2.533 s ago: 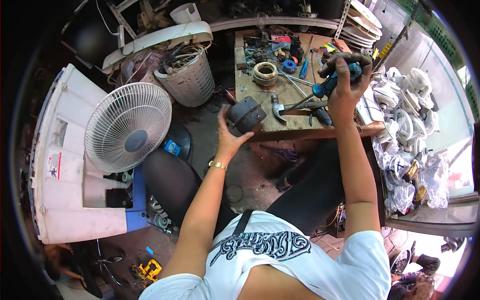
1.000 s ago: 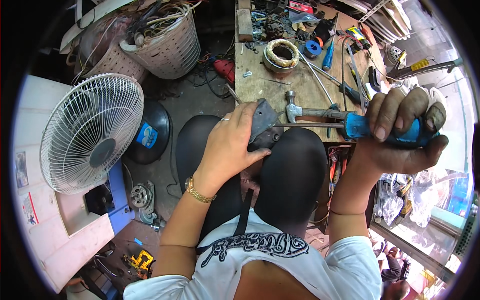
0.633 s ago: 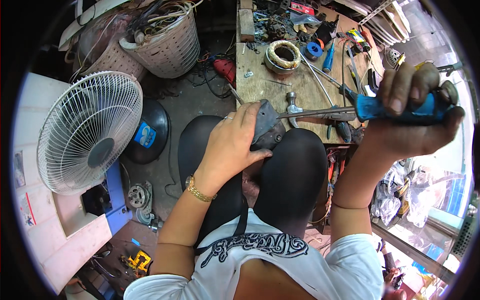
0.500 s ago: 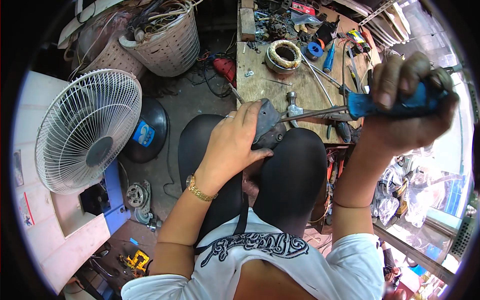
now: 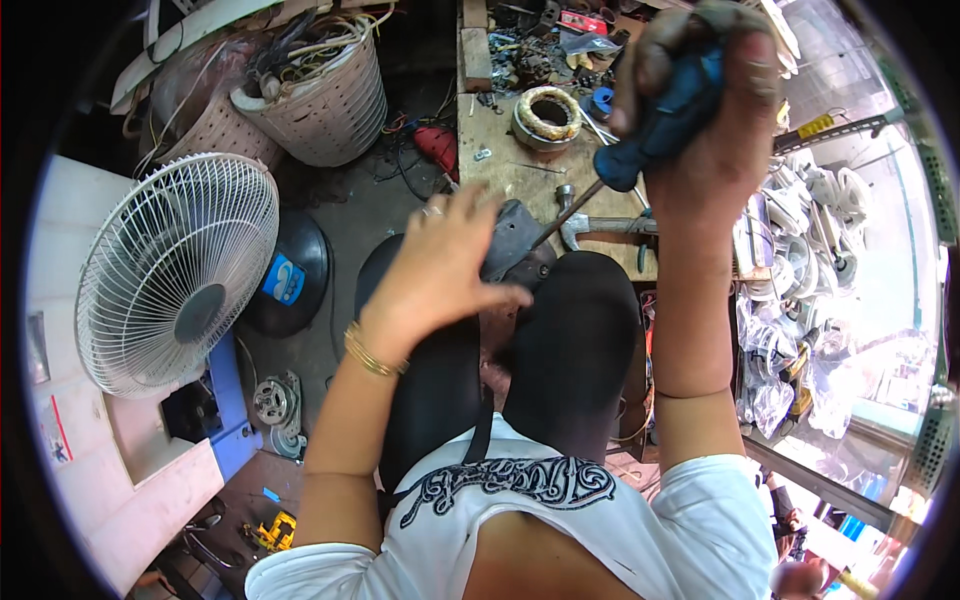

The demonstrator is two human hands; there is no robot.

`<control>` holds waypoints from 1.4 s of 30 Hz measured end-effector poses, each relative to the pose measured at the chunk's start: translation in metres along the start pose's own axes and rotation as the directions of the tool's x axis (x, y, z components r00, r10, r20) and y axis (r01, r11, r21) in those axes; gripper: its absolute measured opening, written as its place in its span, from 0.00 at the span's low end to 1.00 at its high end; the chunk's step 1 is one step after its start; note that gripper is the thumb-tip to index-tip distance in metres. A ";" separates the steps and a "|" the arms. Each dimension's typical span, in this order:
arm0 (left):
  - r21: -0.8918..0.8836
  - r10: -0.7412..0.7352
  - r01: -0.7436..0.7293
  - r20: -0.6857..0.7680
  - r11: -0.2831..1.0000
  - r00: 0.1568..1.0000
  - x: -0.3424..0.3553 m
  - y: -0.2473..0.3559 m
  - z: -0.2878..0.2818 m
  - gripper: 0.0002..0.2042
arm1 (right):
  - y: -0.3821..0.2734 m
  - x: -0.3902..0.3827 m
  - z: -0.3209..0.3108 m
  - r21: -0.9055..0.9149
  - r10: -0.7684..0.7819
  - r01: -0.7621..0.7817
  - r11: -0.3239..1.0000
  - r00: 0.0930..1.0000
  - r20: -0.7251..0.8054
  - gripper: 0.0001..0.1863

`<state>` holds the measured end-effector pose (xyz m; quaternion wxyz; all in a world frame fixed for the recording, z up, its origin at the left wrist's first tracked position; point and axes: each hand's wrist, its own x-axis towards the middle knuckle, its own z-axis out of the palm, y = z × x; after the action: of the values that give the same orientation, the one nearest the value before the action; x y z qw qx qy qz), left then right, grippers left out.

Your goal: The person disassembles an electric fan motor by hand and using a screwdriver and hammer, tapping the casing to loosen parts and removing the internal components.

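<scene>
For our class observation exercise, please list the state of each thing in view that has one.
Left hand: spread open, blurred; contact unclear
Right hand: closed around the screwdriver
Screwdriver: gripped, slanting, tip at the dark part
Dark part: tilted, beside the left hand
Hammer: lying on the bench
Coil ring: lying on the bench
Fan: caged; cannot tell whether running
Basket: filled with wires

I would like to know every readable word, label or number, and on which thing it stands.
Shirt: ornate dark lettering, not quoted here.
Black base: blue label, no readable words.
White casing: sticker too small to read.
Elsewhere, any text is too small or blurred.
</scene>
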<state>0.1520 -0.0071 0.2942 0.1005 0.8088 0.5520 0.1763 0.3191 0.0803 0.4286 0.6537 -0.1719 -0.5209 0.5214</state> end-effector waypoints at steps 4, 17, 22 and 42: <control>-0.405 0.043 -0.137 -0.233 0.904 0.972 0.056 0.004 -0.077 0.49 | -0.001 0.004 -0.011 -0.402 -0.122 0.138 0.905 0.990 0.064 0.24; -0.930 0.058 -0.353 -0.349 0.105 0.935 0.106 0.066 -0.078 0.21 | 0.045 -0.053 -0.197 -0.951 0.525 0.307 0.046 0.802 0.284 0.23; -0.940 0.101 -0.335 -0.328 0.067 0.939 0.100 0.078 -0.076 0.19 | 0.070 -0.091 -0.202 -0.865 0.735 0.496 -0.076 0.614 0.287 0.19; -0.969 0.071 -0.238 -0.234 0.063 0.970 0.081 0.078 -0.082 0.17 | -0.202 0.011 -0.034 -0.986 0.370 0.090 0.138 0.919 0.135 0.25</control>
<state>0.2132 0.0367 0.4115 0.5669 0.5675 0.2021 0.5619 0.4494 0.0203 0.5759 0.2255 -0.5081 -0.8198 0.1371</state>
